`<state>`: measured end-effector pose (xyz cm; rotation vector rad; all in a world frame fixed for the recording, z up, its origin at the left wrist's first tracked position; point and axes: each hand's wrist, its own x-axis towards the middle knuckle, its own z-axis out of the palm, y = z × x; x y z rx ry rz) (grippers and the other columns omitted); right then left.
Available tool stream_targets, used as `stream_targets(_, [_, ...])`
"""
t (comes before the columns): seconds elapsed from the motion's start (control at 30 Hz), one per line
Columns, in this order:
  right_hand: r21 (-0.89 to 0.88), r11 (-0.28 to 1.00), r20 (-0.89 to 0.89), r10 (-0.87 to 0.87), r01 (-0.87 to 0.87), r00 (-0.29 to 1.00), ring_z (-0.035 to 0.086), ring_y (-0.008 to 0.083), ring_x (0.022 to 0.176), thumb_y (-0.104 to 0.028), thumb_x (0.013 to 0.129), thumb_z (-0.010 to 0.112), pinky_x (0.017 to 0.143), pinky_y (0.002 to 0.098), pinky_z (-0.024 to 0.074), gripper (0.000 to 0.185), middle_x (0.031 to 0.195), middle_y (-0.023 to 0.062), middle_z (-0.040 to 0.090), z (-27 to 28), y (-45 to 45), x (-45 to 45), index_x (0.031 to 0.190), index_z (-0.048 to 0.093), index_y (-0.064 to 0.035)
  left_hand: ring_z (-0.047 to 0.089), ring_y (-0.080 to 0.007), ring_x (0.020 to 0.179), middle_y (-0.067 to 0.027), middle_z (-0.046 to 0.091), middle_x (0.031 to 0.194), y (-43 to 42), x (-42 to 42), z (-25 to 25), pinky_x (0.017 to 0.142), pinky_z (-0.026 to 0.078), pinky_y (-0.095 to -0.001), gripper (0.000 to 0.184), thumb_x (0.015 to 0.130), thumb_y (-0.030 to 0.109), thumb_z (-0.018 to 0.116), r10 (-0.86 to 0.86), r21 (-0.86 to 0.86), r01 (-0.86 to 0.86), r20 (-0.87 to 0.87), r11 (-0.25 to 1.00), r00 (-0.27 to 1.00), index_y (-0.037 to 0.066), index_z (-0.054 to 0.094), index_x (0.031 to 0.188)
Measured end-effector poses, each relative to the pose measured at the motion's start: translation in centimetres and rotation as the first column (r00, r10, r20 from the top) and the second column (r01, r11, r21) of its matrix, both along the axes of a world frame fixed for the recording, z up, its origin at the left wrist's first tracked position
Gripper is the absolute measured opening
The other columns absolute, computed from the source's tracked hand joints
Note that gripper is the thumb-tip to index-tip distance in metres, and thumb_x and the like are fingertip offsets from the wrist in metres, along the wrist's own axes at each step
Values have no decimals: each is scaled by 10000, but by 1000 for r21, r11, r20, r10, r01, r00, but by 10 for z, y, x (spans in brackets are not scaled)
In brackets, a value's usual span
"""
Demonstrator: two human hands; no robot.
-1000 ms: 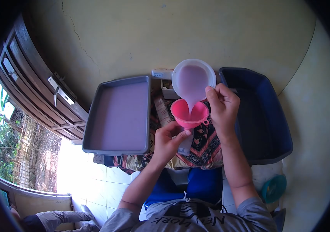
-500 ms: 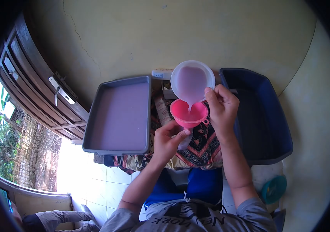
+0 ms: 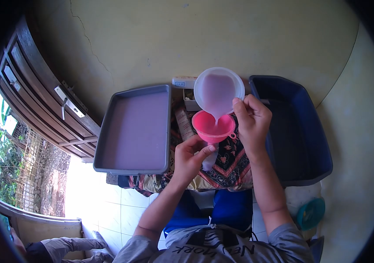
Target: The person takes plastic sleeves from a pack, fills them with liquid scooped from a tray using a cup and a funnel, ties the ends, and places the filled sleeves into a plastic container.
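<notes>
My right hand [image 3: 253,117] is closed on the rim of a translucent plastic bowl [image 3: 200,90], tilted towards me. Pinkish-lilac liquid [image 3: 219,90] in it runs in a thin stream into a pink funnel [image 3: 213,131] just below. Closed around the funnel's neck is my left hand [image 3: 191,158], the thumb lying across the front. Under that thumb hangs a clear plastic bag [image 3: 209,163] with some pale liquid in it; the funnel's spout is hidden there.
On the left stands a grey tray [image 3: 168,127] of lilac liquid; on the right, a dark blue tub [image 3: 322,144]. A patterned cloth [image 3: 226,173] lies between them, with a small box [image 3: 190,104] behind. A teal container [image 3: 311,214] sits low right. Another person's legs [image 3: 68,247] show lower left.
Liquid keeps running from the bowl into the funnel. The plastic bag under my left hand looks a little fuller. Both hands stay almost in place.
</notes>
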<state>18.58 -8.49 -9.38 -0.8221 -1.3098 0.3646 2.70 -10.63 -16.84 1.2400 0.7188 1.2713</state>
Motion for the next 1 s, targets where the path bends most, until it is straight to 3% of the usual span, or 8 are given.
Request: stream_targets(1.0, [35, 998, 53, -57, 55, 997, 330, -2, 550, -80, 895, 635, 463, 218, 254, 318, 544, -53, 414, -10, 7, -1, 642, 458, 2, 630, -95, 845, -66, 697, 898, 3, -2, -2, 777, 490, -247, 242, 840, 74, 712, -4, 14, 4, -11, 1000, 1000, -36, 634, 1041])
